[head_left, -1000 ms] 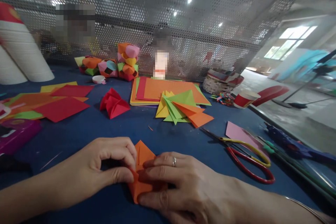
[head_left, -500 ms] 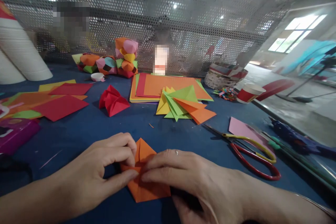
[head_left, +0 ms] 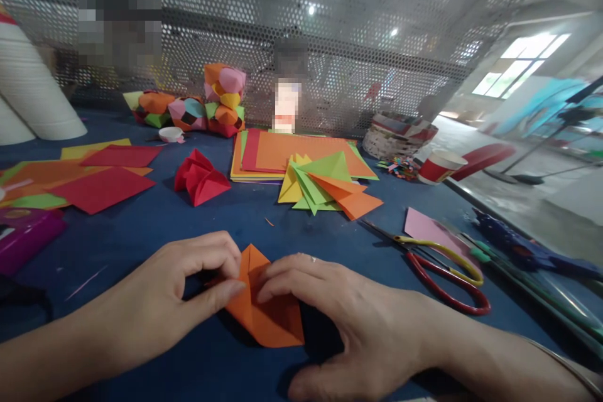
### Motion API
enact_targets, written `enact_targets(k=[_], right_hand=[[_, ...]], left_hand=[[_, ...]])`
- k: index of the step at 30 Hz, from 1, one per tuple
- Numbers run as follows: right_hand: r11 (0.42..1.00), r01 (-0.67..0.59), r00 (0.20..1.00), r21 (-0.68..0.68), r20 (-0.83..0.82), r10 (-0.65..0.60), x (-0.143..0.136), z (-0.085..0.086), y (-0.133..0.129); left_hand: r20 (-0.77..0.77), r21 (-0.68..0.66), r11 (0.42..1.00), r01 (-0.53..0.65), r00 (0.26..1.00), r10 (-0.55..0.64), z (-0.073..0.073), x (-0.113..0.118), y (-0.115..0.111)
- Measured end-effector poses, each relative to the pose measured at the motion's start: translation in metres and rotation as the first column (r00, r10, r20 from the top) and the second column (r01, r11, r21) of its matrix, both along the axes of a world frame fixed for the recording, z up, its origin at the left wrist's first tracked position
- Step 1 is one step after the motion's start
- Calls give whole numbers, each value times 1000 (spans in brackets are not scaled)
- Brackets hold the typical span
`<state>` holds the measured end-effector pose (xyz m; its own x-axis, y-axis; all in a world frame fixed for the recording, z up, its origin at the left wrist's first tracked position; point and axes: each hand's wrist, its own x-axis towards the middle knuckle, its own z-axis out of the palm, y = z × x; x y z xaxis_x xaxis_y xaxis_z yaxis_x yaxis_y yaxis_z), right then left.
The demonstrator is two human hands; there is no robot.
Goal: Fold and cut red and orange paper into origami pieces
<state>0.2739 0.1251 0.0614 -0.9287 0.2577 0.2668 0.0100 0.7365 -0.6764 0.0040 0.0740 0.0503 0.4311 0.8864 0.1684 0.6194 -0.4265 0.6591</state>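
A folded orange paper (head_left: pixel 276 323) lies on the blue table in front of me, its near part lifted a little at the crease. My left hand (head_left: pixel 195 282) pinches its left side between thumb and forefinger. Across from it, my right hand (head_left: pixel 343 308) touches the upper right of the sheet with bent fingertips. The thumb of that hand is spread well away, down by the table, so it grips nothing. Part of the paper is hidden under the fingers.
Scissors (head_left: pixel 438 270) and a pink paper (head_left: pixel 426 226) lie at the right. Ahead are a red folded piece (head_left: pixel 200 179), green folded papers (head_left: pixel 330 169) and a stack of coloured sheets (head_left: pixel 268 147). Red sheets (head_left: pixel 103 188) and a purple object (head_left: pixel 32 235) are at the left.
My right hand has lifted slightly and its thumb has swung away from the paper. The near flap of the orange paper has risen. My left hand keeps its pinch.
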Motion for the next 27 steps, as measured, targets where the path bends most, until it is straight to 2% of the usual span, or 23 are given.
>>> enact_targets(k=[5, 11, 13, 17, 20, 23, 27], right_hand=[[994, 90, 996, 62, 13, -91, -4, -4, -8], [985, 81, 996, 154, -39, -75, -6, -8, -9], [990, 64, 997, 124, -53, -57, -5, -8, -6], [998, 33, 997, -46, -67, -36, -3, -5, 4], [994, -7, 999, -108, -48, 2, -2, -2, 12], [991, -54, 998, -119, -27, 51, -3, 0, 17], [994, -88, 996, -69, 4, 89, -5, 1, 16]], left_hand=[[29, -13, 1000, -5, 1000, 6, 2, -1, 0], [29, 0, 1000, -9, 1000, 9, 1, 0, 0], [2, 16, 1000, 10, 1000, -11, -1, 0, -1], [-55, 93, 995, 34, 998, -29, -2, 3, -4], [-79, 150, 988, 46, 996, -35, -2, 5, -7], [-64, 188, 981, 53, 997, -42, -3, 6, -9], [-55, 176, 983, 59, 997, -50, -3, 7, -8]])
